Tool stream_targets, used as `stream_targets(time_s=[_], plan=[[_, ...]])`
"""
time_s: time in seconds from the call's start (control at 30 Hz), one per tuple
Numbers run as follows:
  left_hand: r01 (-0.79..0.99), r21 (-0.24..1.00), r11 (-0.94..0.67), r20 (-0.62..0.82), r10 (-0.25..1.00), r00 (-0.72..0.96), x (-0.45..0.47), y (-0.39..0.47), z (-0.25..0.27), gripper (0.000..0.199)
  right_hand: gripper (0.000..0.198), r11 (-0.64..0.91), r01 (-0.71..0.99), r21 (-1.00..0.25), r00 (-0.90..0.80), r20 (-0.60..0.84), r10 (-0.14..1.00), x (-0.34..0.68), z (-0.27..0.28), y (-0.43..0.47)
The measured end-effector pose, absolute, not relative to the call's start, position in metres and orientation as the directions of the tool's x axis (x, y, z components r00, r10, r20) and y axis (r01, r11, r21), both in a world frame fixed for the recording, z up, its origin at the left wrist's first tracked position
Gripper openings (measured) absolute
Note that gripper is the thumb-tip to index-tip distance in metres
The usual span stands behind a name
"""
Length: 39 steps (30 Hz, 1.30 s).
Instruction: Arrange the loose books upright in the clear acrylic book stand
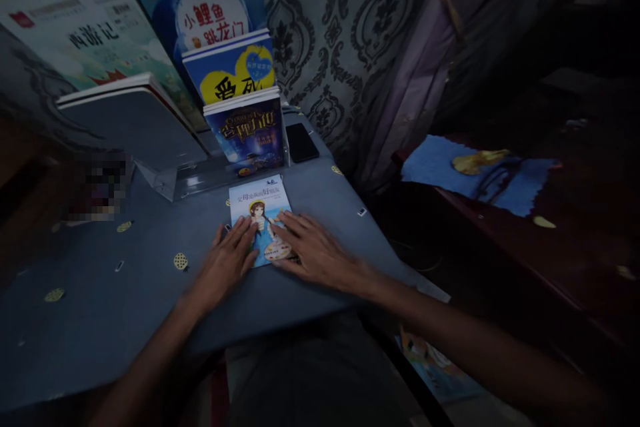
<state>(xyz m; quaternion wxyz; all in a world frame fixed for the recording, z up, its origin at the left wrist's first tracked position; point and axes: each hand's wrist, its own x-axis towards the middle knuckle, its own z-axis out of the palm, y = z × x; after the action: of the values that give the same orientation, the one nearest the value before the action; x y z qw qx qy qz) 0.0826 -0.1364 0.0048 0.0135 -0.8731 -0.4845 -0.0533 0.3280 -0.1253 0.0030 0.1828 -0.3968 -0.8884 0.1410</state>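
Note:
A small paperback book (263, 203) lies face up near the front edge of the table, its cover drawn with a girl in a yellow hat. My left hand (231, 255) rests along the book's left side, fingers stretched out over the cover. From the right, my right hand (313, 250) lies flat with its fingers spread across the book's right edge. Just behind stand a dark blue book (247, 137) and a blue book with yellow hearts (237, 77), upright in a clear stand (197, 180).
A grey book (135, 123) leans at the left, before larger picture books (95, 33). Beside the stand lies a black phone (302, 142). The blue tablecloth (150, 300) has pineapple prints. At the right, a blue cloth (450, 170) lies on a dark red surface. Patterned curtain (340, 33) hangs behind.

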Motion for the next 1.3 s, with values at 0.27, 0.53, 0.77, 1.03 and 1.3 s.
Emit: stream_targets(time_s=[0.27,0.53,0.77,1.03,1.3], plan=[[0.867,0.151,-0.475,0.092,0.88,0.466,0.075,-0.122,0.031,0.043,0.076,0.68,0.642,-0.356,-0.668,0.177,0.723,0.306,0.013,-0.152],[0.96,-0.027,-0.28,-0.032,0.96,0.279,0.122,-0.095,0.064,0.033,0.067,0.784,0.556,-0.276,-0.751,0.238,0.616,0.268,0.018,-0.182],[0.938,-0.142,-0.315,-0.033,0.949,0.314,0.169,-0.083,0.058,0.037,0.045,0.857,0.418,-0.3,-0.826,0.268,0.496,0.266,0.019,-0.173],[0.944,-0.192,-0.268,-0.033,0.963,0.266,0.177,-0.08,0.052,0.029,0.019,0.74,0.271,-0.615,-0.777,0.314,0.546,0.313,0.021,-0.125],[0.943,-0.197,-0.268,-0.043,0.963,0.265,0.18,-0.079,0.049,0.032,0.026,0.319,0.368,-0.873,-0.186,0.267,0.946,0.325,0.003,-0.049]])
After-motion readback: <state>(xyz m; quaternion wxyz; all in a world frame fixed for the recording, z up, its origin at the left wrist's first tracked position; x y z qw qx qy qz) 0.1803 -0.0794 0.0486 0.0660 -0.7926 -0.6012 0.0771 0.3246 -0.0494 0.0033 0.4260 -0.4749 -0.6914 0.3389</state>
